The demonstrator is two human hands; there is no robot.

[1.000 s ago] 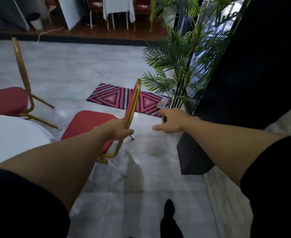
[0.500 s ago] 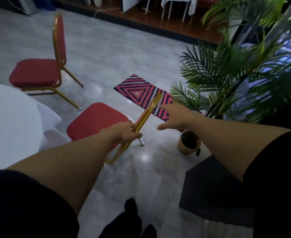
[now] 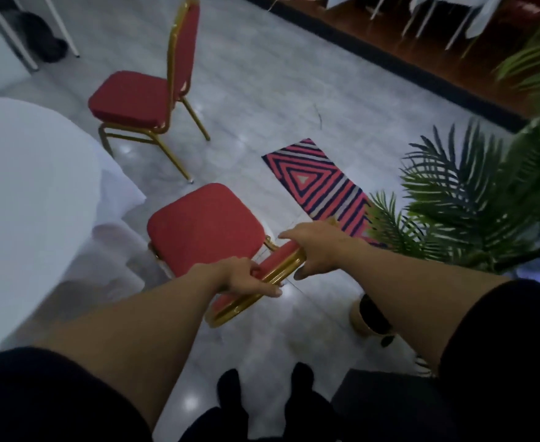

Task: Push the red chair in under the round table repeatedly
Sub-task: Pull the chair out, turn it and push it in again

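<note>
Moved: right hand point(image 3: 318, 247), off the chair half a second ago, now lies over the top rail of the chair point(image 3: 208, 228); fingers spread across it, not clearly curled under.
Left hand point(image 3: 246, 279): clamped on the same rail further down, thumb over the gilt frame, much as before.
Chair: on the floor point(image 3: 262, 100), seat pointing at the table point(image 3: 23, 186); front corner just beside the hanging cloth, not yet under it.
Meaning: both hands on the back, so a straight push looks ready; seat has the whole way under still to go.
Second chair point(image 3: 141, 97): further along the table edge, apart from the first; not in the path.
Rug point(image 3: 319, 183): beyond the right hand, away from the table; no obstacle.
Palm point(image 3: 472, 199): right of the hands, fronds near the right forearm; pot point(image 3: 369, 317) on the floor below it.
In the way: only the cloth drape, which may catch on the seat's front.
Feet point(image 3: 230, 387): close behind the chair.
</note>
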